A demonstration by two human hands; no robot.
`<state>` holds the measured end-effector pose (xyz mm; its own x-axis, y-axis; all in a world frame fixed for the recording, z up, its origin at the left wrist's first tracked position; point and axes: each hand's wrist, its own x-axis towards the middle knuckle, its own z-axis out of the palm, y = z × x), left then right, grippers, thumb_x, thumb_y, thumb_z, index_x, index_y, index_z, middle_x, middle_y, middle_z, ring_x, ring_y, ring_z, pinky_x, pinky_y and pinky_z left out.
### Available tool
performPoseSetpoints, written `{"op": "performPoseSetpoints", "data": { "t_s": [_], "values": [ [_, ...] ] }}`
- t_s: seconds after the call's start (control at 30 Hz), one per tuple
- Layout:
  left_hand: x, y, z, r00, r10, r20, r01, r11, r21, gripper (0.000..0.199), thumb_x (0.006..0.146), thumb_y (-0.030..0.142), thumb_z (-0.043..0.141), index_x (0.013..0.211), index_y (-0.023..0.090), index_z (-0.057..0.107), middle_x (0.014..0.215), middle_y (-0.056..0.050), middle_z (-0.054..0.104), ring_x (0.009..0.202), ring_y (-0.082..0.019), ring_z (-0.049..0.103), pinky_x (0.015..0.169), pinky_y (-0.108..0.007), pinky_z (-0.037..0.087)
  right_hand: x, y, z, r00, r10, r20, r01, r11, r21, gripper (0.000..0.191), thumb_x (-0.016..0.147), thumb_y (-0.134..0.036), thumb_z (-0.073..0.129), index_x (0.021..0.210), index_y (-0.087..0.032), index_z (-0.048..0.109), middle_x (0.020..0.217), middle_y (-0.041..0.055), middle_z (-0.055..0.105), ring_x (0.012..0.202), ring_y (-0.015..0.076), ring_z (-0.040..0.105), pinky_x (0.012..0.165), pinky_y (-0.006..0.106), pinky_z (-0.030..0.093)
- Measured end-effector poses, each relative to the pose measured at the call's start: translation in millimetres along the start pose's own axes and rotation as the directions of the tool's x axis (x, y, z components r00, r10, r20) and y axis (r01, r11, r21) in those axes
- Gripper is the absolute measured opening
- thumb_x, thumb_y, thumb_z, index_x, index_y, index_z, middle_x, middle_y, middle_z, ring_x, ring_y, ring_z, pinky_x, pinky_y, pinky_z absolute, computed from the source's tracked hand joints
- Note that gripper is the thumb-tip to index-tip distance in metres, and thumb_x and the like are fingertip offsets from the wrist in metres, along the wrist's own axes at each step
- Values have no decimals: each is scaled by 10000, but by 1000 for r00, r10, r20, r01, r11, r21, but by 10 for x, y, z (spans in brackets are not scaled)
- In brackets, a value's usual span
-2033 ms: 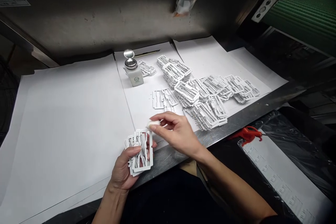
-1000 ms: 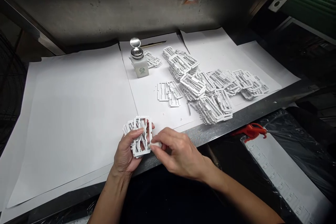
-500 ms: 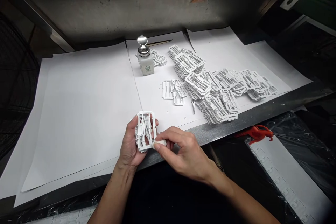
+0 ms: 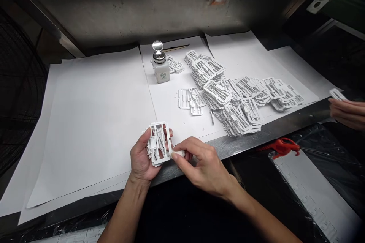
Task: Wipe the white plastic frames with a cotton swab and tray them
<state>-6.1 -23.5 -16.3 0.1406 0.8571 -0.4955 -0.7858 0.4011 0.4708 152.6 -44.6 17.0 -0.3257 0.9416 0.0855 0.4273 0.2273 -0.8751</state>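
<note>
My left hand (image 4: 142, 159) is wrapped round a small stack of white plastic frames (image 4: 160, 161) with slotted openings, held up over the table's front edge. In my right hand (image 4: 203, 163) a small white wad (image 4: 179, 153) is pinched between thumb and fingers; it looks like cloth or cotton. The wad touches the right edge of the top frame, near its lower corner. Beyond my hands, a few loose frames (image 4: 190, 100) lie on the white paper. Larger piles of the same frames (image 4: 238, 119) spread to the right.
A pump-top bottle (image 4: 162, 70) with its metal lid raised stands at the back, near a thin dark-tipped tool (image 4: 176, 48). A small metal tip (image 4: 212, 117) lies by the piles. A red air gun (image 4: 282, 147) sits below the table edge. Another person's hand (image 4: 348, 112) holds a white part at right.
My right hand and the wad have shifted slightly up along the top frame's right edge. Another person's hand with a white part has entered at the right. The view has shifted a little.
</note>
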Motion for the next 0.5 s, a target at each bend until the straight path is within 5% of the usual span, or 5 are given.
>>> {"op": "performPoseSetpoints", "data": {
  "t_s": [0.13,0.33,0.5],
  "values": [
    [1,11,-20,1000,-7,-11,7,1000,-2,378,699,397,645,916,89,667,857,-149,682,647,-183,619,611,-296,522,-18,-30,7,998,13,68,-9,998,-64,80,819,-177,528,840,-157,602,720,1,564,566,87,485,566,215,391],
    [-4,-11,91,990,42,-137,-25,992,121,275,704,327,687,886,123,657,804,-73,680,666,-141,617,645,-254,528,-36,-12,114,988,-33,151,97,889,-447,298,846,-250,479,1133,-173,506,773,25,594,621,150,533,551,256,340],
    [-6,-9,156,993,62,-100,-41,979,201,250,754,360,641,851,130,649,744,-40,654,592,-106,587,589,-216,513,-21,89,92,990,-137,43,141,878,-457,198,884,-243,446,1027,-178,566,699,9,539,575,124,468,543,254,308]
  ]
}}
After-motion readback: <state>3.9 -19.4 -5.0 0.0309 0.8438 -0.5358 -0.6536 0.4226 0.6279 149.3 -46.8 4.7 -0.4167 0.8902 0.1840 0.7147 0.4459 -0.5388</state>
